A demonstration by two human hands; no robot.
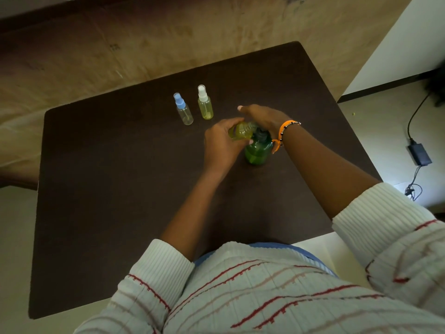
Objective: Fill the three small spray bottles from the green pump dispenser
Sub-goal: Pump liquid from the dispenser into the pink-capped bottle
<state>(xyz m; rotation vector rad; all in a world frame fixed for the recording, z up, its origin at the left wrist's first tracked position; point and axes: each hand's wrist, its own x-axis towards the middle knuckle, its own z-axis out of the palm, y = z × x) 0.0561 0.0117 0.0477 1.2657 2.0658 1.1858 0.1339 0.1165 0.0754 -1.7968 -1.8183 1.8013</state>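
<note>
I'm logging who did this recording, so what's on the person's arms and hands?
Both sleeves are white ribbed knit with thin red and tan stripes, pushed up the forearms. The right wrist wears an orange cord bracelet with small dark and white beads. The left hand shows nothing worn.

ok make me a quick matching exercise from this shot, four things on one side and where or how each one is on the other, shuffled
Things:
1. blue-capped spray bottle
2. white-capped spray bottle
3. uncapped spray bottle
4. green pump dispenser

States:
A. held tilted in the left hand, its neck at the pump
B. stands on the table, its top under the right hand
C. stands capped, looks nearly clear
D. stands capped, holds yellow-green liquid

Pairs: 1-C, 2-D, 3-A, 4-B
</note>
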